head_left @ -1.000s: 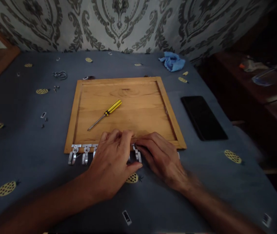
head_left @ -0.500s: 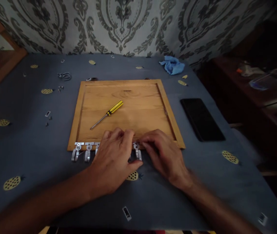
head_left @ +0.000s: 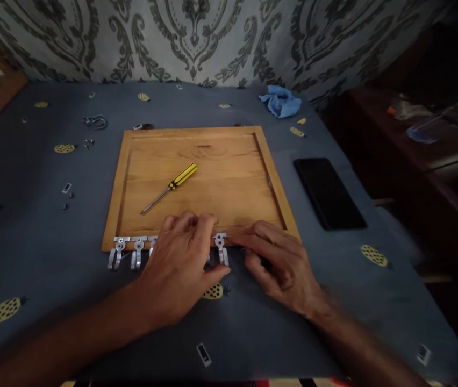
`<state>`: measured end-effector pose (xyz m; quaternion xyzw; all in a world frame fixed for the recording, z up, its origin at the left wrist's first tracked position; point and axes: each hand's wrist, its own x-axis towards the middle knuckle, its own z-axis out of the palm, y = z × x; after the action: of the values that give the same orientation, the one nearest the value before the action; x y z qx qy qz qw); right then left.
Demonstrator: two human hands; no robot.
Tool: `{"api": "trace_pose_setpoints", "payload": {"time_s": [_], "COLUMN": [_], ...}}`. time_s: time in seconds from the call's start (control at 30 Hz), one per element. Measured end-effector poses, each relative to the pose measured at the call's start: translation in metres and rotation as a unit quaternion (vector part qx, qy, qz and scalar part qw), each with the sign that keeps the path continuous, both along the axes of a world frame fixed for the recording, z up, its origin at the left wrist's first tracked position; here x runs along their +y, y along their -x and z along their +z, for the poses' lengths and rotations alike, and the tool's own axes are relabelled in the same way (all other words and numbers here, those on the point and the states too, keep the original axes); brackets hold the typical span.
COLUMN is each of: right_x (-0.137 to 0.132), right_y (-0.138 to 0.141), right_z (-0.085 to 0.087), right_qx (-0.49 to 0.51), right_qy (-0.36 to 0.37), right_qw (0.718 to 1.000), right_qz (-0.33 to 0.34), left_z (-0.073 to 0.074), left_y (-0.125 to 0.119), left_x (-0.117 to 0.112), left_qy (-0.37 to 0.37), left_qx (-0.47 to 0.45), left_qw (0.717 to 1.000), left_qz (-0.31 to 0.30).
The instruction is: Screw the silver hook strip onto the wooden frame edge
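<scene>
A wooden board [head_left: 229, 183] lies flat on the blue cloth, with a row of metal hooks along its near edge. My left hand [head_left: 180, 269] rests over the middle of that edge, fingers curled onto the board and hiding part of the row. Just right of it a metal hook [head_left: 221, 248] shows plainly. My right hand [head_left: 281, 266] lies beside that hook, its index finger stretched toward the hook's plate and the other fingers curled. Two more hooks [head_left: 126, 252] stick out at the left end. A yellow-and-black screwdriver [head_left: 170, 186] lies on the board, untouched.
A black phone [head_left: 328, 191] lies right of the board. A crumpled blue cloth [head_left: 279, 101] sits at the back. Loose screws and a spare hook [head_left: 95, 122] are scattered at the back left. A dark wooden shelf stands to the right.
My right hand has drawn back a little to the right, uncovering the hook it was covering. My left hand stays on the board's edge. The view has shifted slightly.
</scene>
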<state>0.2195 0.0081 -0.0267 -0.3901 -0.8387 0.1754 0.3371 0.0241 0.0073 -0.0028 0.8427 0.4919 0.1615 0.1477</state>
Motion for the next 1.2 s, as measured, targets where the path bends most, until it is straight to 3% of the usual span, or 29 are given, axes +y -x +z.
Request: {"api": "trace_pose_setpoints", "payload": {"time_s": [0.33, 1.2], "right_x": [-0.0002, -0.0029], "right_y": [-0.0026, -0.0024], "right_z": [-0.008, -0.0075], "right_qx": [-0.077, -0.07], "right_qy": [-0.071, -0.065], "right_qw": [0.994, 0.995], "right_qz": [0.039, 0.013], "left_z": [0.0002, 0.0006], "left_y": [0.0007, -0.0002], "left_x": [-0.0005, -0.0009], "left_qy": [0.018, 0.017], "left_qx": [-0.012, 0.0], "left_qw": [1.0, 1.0], "left_qz": [-0.001, -0.006]}}
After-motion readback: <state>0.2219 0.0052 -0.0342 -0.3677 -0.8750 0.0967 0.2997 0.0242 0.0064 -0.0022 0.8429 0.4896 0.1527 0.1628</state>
